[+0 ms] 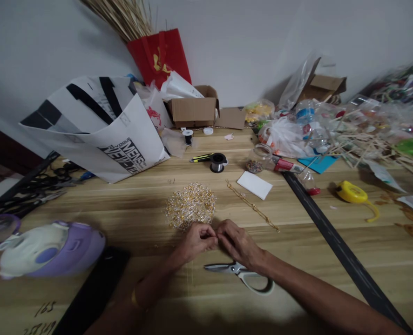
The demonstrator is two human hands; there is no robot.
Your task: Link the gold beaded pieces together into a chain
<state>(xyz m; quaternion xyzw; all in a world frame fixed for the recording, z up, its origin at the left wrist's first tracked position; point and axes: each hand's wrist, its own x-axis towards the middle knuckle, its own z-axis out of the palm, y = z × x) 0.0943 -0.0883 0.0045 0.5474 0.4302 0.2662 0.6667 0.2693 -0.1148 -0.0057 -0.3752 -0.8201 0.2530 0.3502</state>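
My left hand [198,242] and my right hand [239,242] meet fingertip to fingertip above the table, each closed in a pinch. Whatever lies between the fingers is too small to make out. Just beyond my left hand is a round heap of clear and gold beads [191,206], seemingly strung on fine wire. A thin gold chain [253,206] stretches over the wood beyond my right hand. Scissors with pale handles [239,274] lie below my right hand and wrist, blades pointing left.
Past the beads stand a wire spool [218,163] and a white pad [254,185]. A bead jar [257,160] and yellow tape measure [353,192] are to the right. A white shopping bag [122,139], pliers [49,197] and a purple-and-cream container [52,251] occupy the left.
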